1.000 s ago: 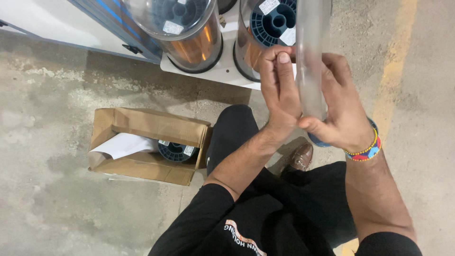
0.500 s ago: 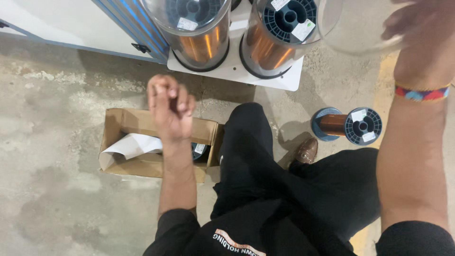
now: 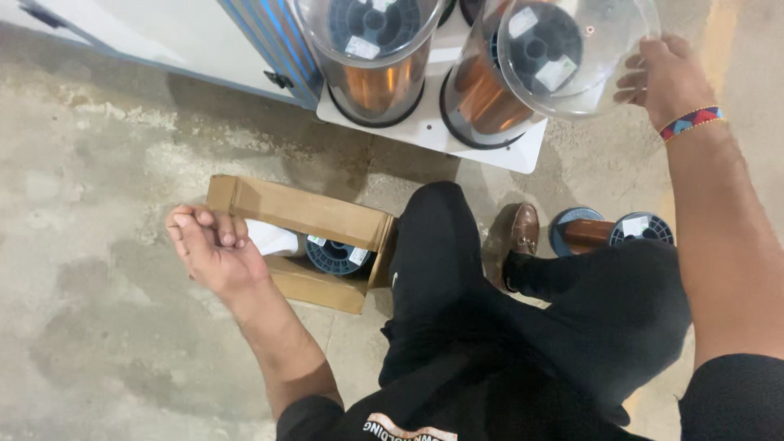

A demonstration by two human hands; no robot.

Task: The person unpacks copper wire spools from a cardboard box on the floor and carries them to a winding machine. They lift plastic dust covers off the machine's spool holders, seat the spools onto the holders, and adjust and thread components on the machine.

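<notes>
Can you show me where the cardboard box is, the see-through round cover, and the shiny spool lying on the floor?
cardboard box (image 3: pixel 306 211), head view, on its top flap.
clear cover (image 3: pixel 600 77), head view, on its see-through wall, held by the right hand (image 3: pixel 665 77).
copper wire spool (image 3: pixel 611 233), head view, on its copper winding.

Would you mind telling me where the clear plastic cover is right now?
In the head view, the clear plastic cover is at upper right, held by the right hand above the right copper wire spool.
</notes>
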